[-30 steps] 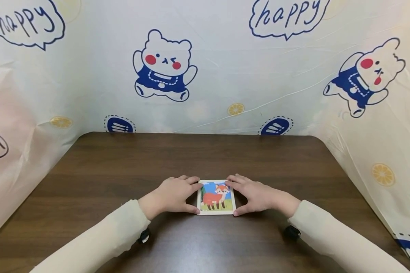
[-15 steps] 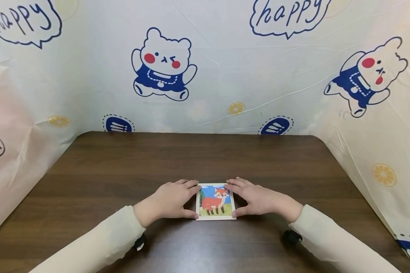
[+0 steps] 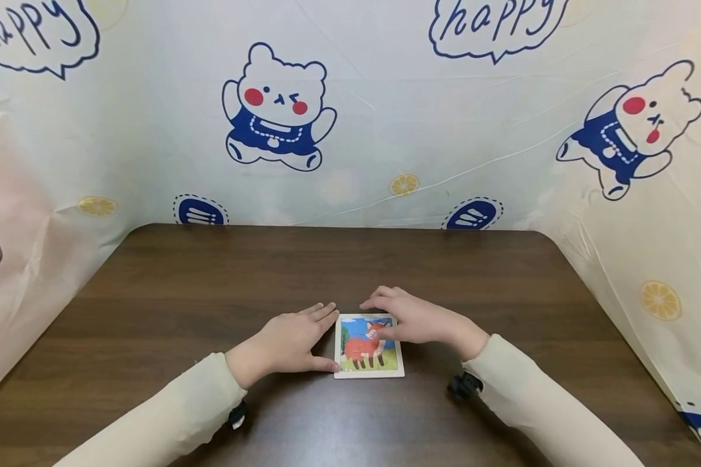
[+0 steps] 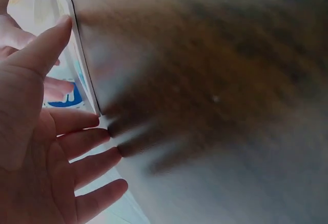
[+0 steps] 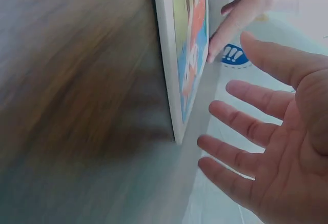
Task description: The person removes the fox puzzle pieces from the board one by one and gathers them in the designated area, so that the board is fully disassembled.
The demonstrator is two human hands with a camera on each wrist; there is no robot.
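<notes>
A small square fox picture puzzle (image 3: pixel 359 350) in a white frame lies flat on the brown table (image 3: pixel 210 279). My left hand (image 3: pixel 286 338) rests at its left side, fingers straight, thumb at the near left corner and fingertips by the far left corner. In the left wrist view, its thumb and index finger are at the frame's edge (image 4: pixel 77 44). Over the puzzle's right part hovers my right hand (image 3: pixel 425 318), covering some of the picture. The right wrist view shows its spread fingers (image 5: pixel 241 121) apart from the puzzle (image 5: pixel 192 44), holding nothing.
A pale cloth wall (image 3: pixel 362 130) printed with cartoon bears and lemon slices encloses the table at the back and sides. A dark device (image 3: pixel 465 386) sits under the right wrist, another (image 3: pixel 237 414) under the left.
First both hands brought the puzzle slightly nearer along the table. Then my right hand let go of the right edge and rose leftward over the picture. My left hand stays at the left edge.
</notes>
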